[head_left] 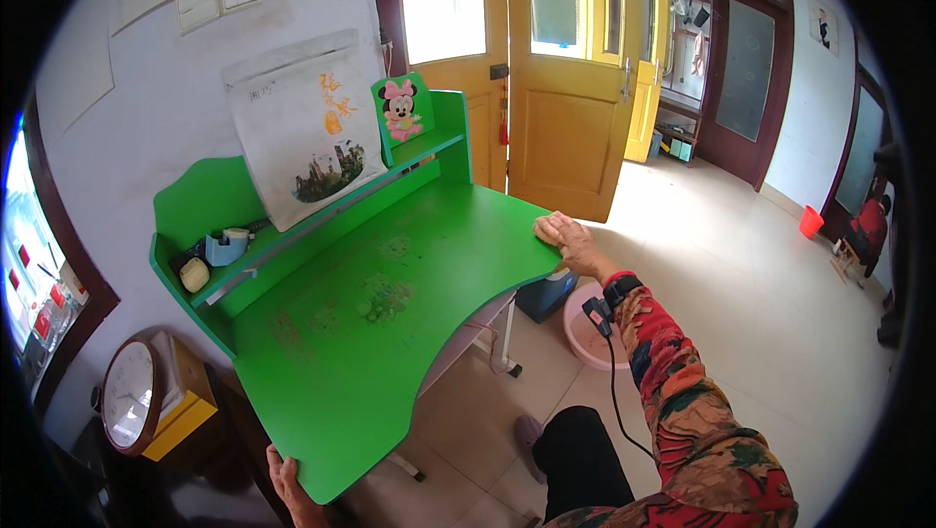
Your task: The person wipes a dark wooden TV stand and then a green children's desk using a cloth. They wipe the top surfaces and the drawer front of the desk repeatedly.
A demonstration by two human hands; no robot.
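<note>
A green desk (446, 250) with a wavy front edge stands before me, its top marked with whitish and dark stains. At the desk's near left corner, my left hand (290, 488) grips the edge, the thumb beside the green top. My right hand (578, 244) rests at the far right corner with its fingers curled. A tan patch shows under those fingers; I cannot tell whether it is a cloth or part of the hand. Along the back runs a green shelf (431, 145) bearing a cartoon mouse picture (401, 110). A white printed bag (307, 126) leans there.
On the shelf's left end sits a blue tape dispenser (225, 249). A round clock (131, 396) stands at lower left by a yellow box (180, 425). Below the right corner are a pink basin (578, 330) and a blue bin (541, 298). Yellow doors (563, 140) stand behind; a person (869, 232) sits far right.
</note>
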